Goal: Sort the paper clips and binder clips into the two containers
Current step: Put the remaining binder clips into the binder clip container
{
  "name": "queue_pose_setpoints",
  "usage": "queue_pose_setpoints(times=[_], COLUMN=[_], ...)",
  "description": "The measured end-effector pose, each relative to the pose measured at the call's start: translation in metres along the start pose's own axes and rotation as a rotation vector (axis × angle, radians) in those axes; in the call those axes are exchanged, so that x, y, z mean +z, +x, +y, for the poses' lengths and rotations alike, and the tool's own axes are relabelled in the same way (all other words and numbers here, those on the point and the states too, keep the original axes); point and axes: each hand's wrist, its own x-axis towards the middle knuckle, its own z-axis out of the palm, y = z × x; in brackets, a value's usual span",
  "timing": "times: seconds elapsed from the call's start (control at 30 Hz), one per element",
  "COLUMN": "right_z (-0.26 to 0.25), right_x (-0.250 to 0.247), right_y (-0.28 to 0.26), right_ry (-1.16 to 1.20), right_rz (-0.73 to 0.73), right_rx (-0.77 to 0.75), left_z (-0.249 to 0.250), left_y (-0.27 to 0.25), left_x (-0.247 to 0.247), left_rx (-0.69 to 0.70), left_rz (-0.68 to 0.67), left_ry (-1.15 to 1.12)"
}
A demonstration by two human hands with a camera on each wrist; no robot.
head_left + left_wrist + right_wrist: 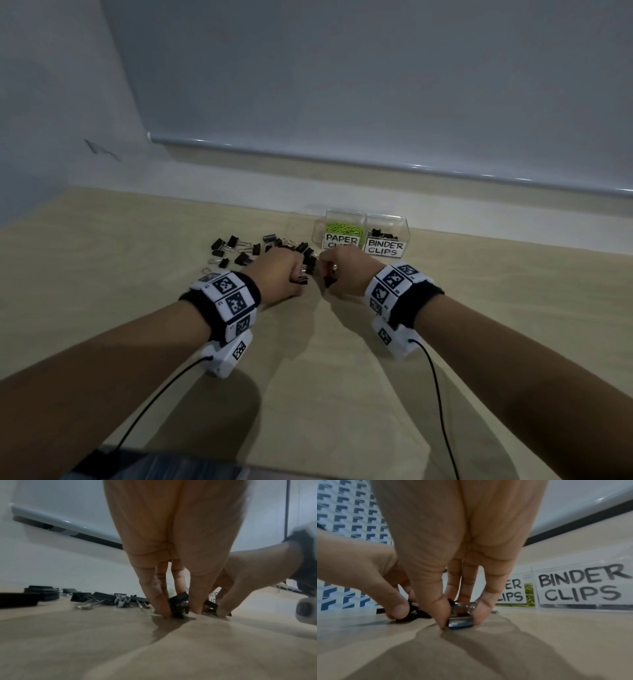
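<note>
Black binder clips (239,248) lie scattered on the wooden table, left of two clear boxes. The box labelled PAPER CLIPS (342,229) holds green paper clips; the box labelled BINDER CLIPS (386,236) holds black clips. My left hand (281,274) pinches a black binder clip (179,606) against the table between thumb and fingers. My right hand (342,274) pinches another binder clip (460,621) low on the table, close beside the left hand. Both hands meet at the right end of the pile (106,599).
The table (325,377) is light wood, bare toward me. A window sill and roller blind (376,102) run behind the boxes. Cables trail from both wrist units toward the near edge.
</note>
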Motion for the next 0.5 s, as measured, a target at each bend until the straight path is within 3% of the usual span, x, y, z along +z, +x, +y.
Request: queue_pose_setpoints(times=[0.17,0.33,0.5], right_z=[0.003,0.013,0.041], right_x=[0.006,0.001,-0.026], right_y=[-0.006,-0.009,-0.024], right_ry=[0.064,0.157,0.501], right_rz=[0.05,0.068,0.166], right_rx=[-0.039,-0.015,0.094], left_z=[0.013,0.012,0.024], left_y=[0.005,0.01,0.021], left_x=[0.004,0.001,-0.013], left_rx=[-0.008,-0.03,-0.022], left_rz=[-0.001,0.003,0.042], left_ry=[0.098,-0.003,-0.16])
